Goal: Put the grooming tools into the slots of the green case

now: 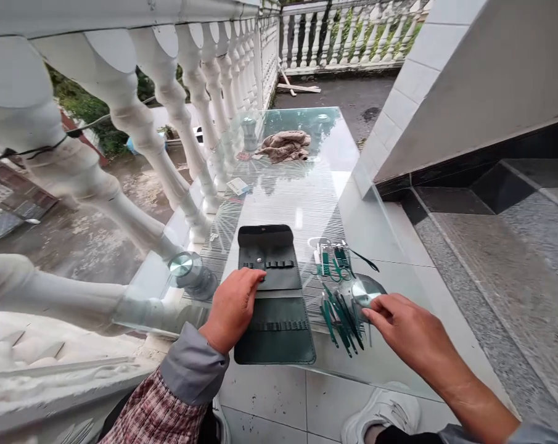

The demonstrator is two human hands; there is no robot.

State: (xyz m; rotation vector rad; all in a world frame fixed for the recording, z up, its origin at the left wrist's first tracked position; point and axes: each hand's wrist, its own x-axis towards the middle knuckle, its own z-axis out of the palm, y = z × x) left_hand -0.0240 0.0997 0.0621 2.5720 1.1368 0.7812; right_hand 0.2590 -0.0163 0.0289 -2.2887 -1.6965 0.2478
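Note:
A dark green manicure tool case (275, 345) lies unfolded on the glass table, with rows of elastic loops across both halves. My left hand (232, 305) is closed at its left side, fingertips on the upper half near the loops. To the right lies a bunch of slim green manicure tools (341, 320). Beyond them are green-handled scissors (338, 270) and nail clippers (325, 259), one with a dark strap. My right hand (394, 314) is closed in a pinch beside the slim tools, over a round metal table fitting (367, 288); what its fingertips hold, if anything, is too small to make out.
The glass table (279, 203) stands between a white balustrade (140, 117) and stone steps (505, 246). A crumpled brown cloth (285, 147) lies at its far end, with a small card (238, 186) nearer. A second round fitting (186, 265) is at the left.

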